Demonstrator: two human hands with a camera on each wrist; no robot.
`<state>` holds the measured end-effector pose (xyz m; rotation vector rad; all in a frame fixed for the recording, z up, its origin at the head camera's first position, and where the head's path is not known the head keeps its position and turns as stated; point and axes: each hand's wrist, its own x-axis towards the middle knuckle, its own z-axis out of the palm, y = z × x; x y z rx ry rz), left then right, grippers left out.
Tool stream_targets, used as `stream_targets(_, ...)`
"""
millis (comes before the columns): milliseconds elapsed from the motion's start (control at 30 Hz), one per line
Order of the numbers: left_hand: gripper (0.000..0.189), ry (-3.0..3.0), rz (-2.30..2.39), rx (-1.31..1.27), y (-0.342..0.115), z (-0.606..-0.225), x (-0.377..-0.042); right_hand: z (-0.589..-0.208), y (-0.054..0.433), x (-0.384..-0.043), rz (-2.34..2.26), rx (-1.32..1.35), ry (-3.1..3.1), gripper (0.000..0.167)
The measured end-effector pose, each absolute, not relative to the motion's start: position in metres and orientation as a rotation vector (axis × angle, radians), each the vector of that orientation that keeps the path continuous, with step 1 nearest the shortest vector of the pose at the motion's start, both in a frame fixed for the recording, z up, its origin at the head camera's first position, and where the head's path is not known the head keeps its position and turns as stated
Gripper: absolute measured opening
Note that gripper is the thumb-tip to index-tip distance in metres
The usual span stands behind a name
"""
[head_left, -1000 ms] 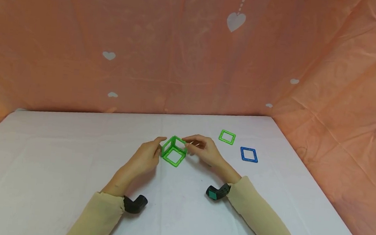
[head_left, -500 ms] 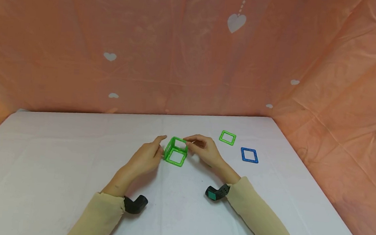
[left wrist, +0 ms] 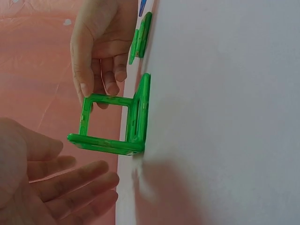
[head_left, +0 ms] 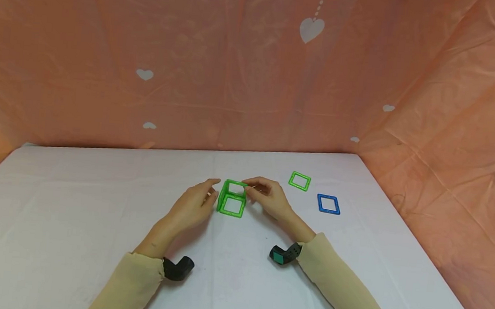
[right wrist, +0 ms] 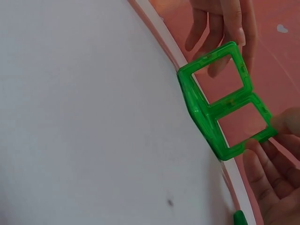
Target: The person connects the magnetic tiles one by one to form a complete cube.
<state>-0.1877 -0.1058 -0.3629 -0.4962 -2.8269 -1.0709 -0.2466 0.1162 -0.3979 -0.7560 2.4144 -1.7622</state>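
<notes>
Three green square magnetic tiles (head_left: 235,197) stand joined as a corner mid-table: one flat on the table, one upright at the left, one upright at the back. My right hand (head_left: 270,199) pinches the outer edge of the back tile, as the right wrist view shows at the tile's corner (right wrist: 269,133). Beside the left upright tile (left wrist: 105,143) is my left hand (head_left: 192,203). Its fingers are extended and hold nothing; in the left wrist view a small gap separates them from the tile.
A loose green square tile (head_left: 292,180) lies flat at the back right. Closer and further right lies a blue square tile (head_left: 327,212). Behind the white table (head_left: 91,219) hangs an orange curtain (head_left: 219,73), and another sheet runs along the right side.
The joined green tiles have turned, so the flat tile now faces squarely to the front, and the left side has shifted right. The left fingers have come away from the left tile.
</notes>
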Motion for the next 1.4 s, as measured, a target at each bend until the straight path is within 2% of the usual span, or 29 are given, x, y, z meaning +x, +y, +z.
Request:
stream_targets(400, 0.052, -2.837, -1.118, -0.557, -0.109, -0.369, -0.19, -0.395, 0.116, -0.245, -1.776, -0.787, 2.396, 0.038)
stream_targets(800, 0.052, -2.854, -1.1, -0.559, -0.112, -0.375, -0.193, -0.394, 0.114, -0.245, -1.74, -0.917, 2.337, 0.052)
stream_targets(1067, 0.053, -2.883, -1.074, -0.544, -0.111, -0.376, -0.192, -0.392, 0.119, -0.24, -1.587, -0.829, 2.312, 0.076)
stream_targets(1200, 0.054, -2.892, -1.067, -0.549, -0.111, -0.377, -0.191, -0.393, 0.123, -0.238, -1.551, -0.793, 2.358, 0.075)
stream_targets(1400, 0.054, -2.905, -1.048, -0.536, -0.11, -0.376, -0.19, -0.39, 0.135, -0.238, -1.499, -0.706, 2.537, 0.061)
